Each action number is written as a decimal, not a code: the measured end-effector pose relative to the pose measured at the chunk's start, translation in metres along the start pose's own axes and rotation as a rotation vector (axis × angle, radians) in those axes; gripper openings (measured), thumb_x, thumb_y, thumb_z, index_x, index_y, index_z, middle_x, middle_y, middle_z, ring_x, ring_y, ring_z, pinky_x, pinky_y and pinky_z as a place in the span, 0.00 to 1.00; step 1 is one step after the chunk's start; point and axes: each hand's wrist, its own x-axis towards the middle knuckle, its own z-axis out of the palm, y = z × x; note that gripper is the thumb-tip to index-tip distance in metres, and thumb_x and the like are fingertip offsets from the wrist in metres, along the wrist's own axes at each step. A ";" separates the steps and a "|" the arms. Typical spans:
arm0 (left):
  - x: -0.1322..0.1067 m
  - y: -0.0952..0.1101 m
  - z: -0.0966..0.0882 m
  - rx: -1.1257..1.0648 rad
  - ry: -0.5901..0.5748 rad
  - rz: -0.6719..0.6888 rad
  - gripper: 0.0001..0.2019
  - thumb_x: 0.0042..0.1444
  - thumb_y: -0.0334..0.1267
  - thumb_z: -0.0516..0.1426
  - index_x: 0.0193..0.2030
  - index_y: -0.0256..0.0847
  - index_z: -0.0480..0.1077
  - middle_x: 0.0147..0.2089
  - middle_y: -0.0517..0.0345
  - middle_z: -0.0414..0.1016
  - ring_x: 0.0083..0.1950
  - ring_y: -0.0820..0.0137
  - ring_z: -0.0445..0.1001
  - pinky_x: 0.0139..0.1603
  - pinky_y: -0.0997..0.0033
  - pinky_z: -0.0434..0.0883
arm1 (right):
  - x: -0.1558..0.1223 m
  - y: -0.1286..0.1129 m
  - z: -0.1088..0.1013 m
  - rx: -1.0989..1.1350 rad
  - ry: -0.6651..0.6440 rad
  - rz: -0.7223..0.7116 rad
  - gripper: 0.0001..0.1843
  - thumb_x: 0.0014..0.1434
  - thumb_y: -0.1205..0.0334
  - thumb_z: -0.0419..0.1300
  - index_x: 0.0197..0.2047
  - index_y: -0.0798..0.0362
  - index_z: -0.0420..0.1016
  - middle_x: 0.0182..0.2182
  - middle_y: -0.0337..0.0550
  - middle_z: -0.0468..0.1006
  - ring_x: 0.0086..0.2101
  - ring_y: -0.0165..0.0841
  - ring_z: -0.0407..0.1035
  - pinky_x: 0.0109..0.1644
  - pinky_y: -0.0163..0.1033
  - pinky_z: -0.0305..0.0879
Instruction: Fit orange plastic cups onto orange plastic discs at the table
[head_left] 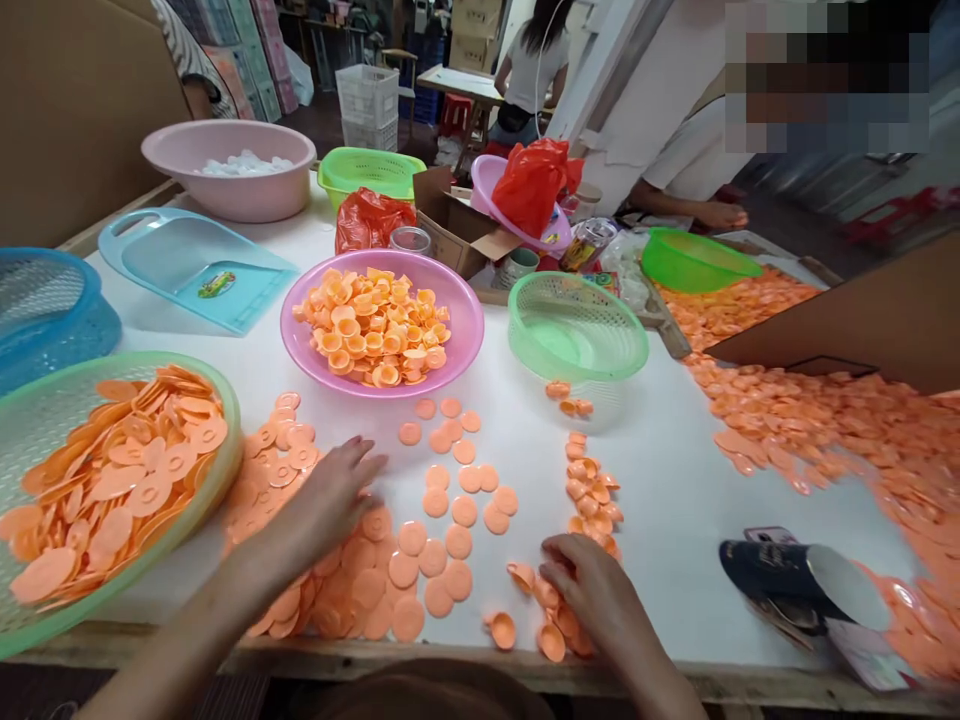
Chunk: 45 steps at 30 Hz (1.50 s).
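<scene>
My left hand [341, 492] is open, its fingers stretched out just above a spread of flat round orange toy saucers [403, 570]. Its fingertips point toward the looser saucers at the middle of the table. On the near right, my right hand [589, 580] curls its fingers around small orange toy cups [551, 640] by the table's front edge. Its palm hides part of that group. Beyond the right hand, more orange cups [592, 490] lie in a narrow row. A pink bowl [465, 340] farther back holds many such cups, and a green basket [232, 420] at left is heaped with saucers.
A light green basket [577, 345] stands behind the cup row. A blue scoop [161, 260] lies at back left. At right are a dark cup-shaped container [772, 575] and a large spread of orange pieces [795, 410]. A cardboard box [457, 235] stands behind. Other people are farther back.
</scene>
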 end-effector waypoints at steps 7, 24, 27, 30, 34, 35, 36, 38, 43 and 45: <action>-0.006 0.017 0.080 0.316 0.089 0.059 0.44 0.55 0.62 0.53 0.72 0.39 0.46 0.74 0.36 0.43 0.75 0.49 0.38 0.67 0.30 0.31 | 0.022 -0.007 0.003 0.074 0.095 -0.014 0.13 0.55 0.57 0.51 0.24 0.49 0.72 0.27 0.46 0.76 0.31 0.39 0.70 0.37 0.42 0.63; -0.033 0.024 0.073 0.332 0.091 0.200 0.44 0.50 0.65 0.56 0.70 0.53 0.51 0.74 0.42 0.45 0.74 0.44 0.39 0.65 0.26 0.32 | 0.070 -0.121 0.030 0.533 0.060 -0.137 0.06 0.51 0.62 0.58 0.26 0.52 0.75 0.23 0.38 0.77 0.26 0.32 0.69 0.33 0.35 0.64; -0.031 0.025 0.075 0.341 0.113 0.091 0.44 0.49 0.64 0.58 0.70 0.49 0.53 0.73 0.38 0.46 0.74 0.41 0.39 0.64 0.23 0.32 | 0.080 -0.127 0.038 0.528 0.055 -0.157 0.07 0.51 0.62 0.58 0.26 0.52 0.76 0.24 0.39 0.78 0.27 0.32 0.70 0.33 0.35 0.64; -0.030 0.020 0.073 0.323 0.106 0.045 0.40 0.53 0.62 0.56 0.68 0.43 0.57 0.73 0.38 0.48 0.74 0.41 0.40 0.65 0.24 0.32 | 0.088 -0.133 0.046 0.502 0.060 -0.171 0.06 0.51 0.63 0.58 0.25 0.52 0.75 0.24 0.38 0.78 0.27 0.32 0.70 0.33 0.35 0.64; -0.029 0.018 0.074 0.262 0.145 0.013 0.25 0.63 0.48 0.52 0.63 0.39 0.64 0.71 0.42 0.55 0.73 0.45 0.44 0.67 0.27 0.36 | 0.097 -0.146 0.062 0.492 0.018 -0.185 0.06 0.50 0.67 0.57 0.24 0.52 0.73 0.22 0.38 0.77 0.25 0.31 0.69 0.31 0.34 0.62; -0.029 0.018 0.074 0.244 0.162 0.013 0.22 0.64 0.44 0.51 0.62 0.39 0.66 0.70 0.42 0.56 0.73 0.45 0.45 0.67 0.28 0.37 | 0.098 -0.150 0.066 0.480 0.011 -0.197 0.06 0.49 0.68 0.57 0.23 0.52 0.73 0.22 0.38 0.77 0.25 0.30 0.69 0.30 0.33 0.62; -0.029 0.018 0.074 0.225 0.178 0.018 0.21 0.64 0.42 0.51 0.61 0.38 0.66 0.70 0.42 0.57 0.73 0.45 0.46 0.67 0.27 0.39 | 0.099 -0.153 0.069 0.459 0.011 -0.210 0.07 0.49 0.69 0.56 0.23 0.52 0.72 0.22 0.38 0.76 0.25 0.30 0.69 0.30 0.33 0.61; -0.027 0.019 0.070 0.177 0.206 0.027 0.19 0.64 0.38 0.50 0.59 0.39 0.68 0.70 0.42 0.57 0.73 0.44 0.46 0.66 0.26 0.41 | 0.099 -0.156 0.073 0.403 0.026 -0.231 0.07 0.49 0.71 0.55 0.22 0.52 0.71 0.21 0.38 0.76 0.25 0.30 0.68 0.30 0.33 0.60; -0.005 0.025 0.047 -0.132 0.211 -0.140 0.14 0.63 0.35 0.49 0.44 0.40 0.76 0.49 0.46 0.78 0.54 0.57 0.72 0.56 0.52 0.68 | 0.098 -0.158 0.071 0.353 0.023 -0.258 0.09 0.50 0.72 0.54 0.22 0.52 0.67 0.20 0.37 0.74 0.24 0.30 0.66 0.29 0.32 0.57; 0.010 0.030 0.043 -0.333 0.128 -0.288 0.10 0.59 0.36 0.52 0.39 0.39 0.76 0.35 0.52 0.79 0.38 0.65 0.76 0.41 0.65 0.71 | 0.097 -0.159 0.070 0.336 0.022 -0.254 0.09 0.51 0.72 0.54 0.22 0.51 0.66 0.20 0.37 0.73 0.24 0.30 0.65 0.28 0.33 0.56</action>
